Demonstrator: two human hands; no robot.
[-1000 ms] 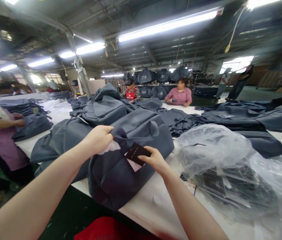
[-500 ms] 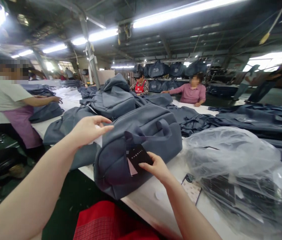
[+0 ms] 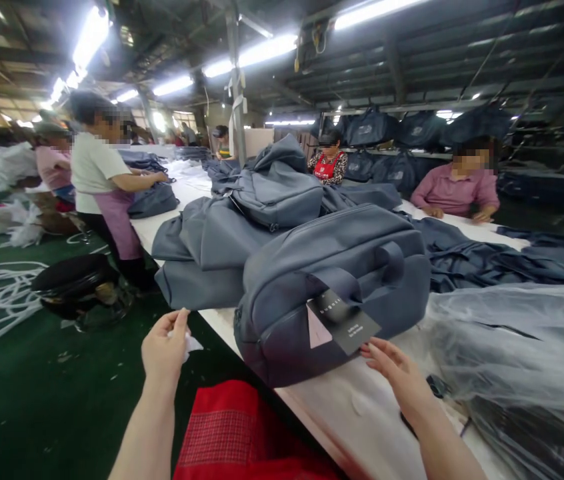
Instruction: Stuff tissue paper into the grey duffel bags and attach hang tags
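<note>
A grey-blue duffel bag (image 3: 332,267) lies on the white table (image 3: 342,420) in front of me. A black hang tag (image 3: 345,321) with a pink tag behind it hangs from its handle. My right hand (image 3: 395,373) hovers just below the tag, fingers apart and holding nothing. My left hand (image 3: 165,347) is off the table's left edge, over the floor, pinching a small white scrap (image 3: 191,343) between thumb and fingers.
More grey-blue bags (image 3: 222,233) are piled behind the duffel. A clear plastic bag of black tags (image 3: 522,360) lies at the right. A person in a purple apron (image 3: 107,193) stands at the left edge; two others sit at the far side. A red fabric (image 3: 242,433) is below me.
My left hand has pulled away from the bag to the left with the white scrap. My right hand has let go of the black tag. The view has swung left.
</note>
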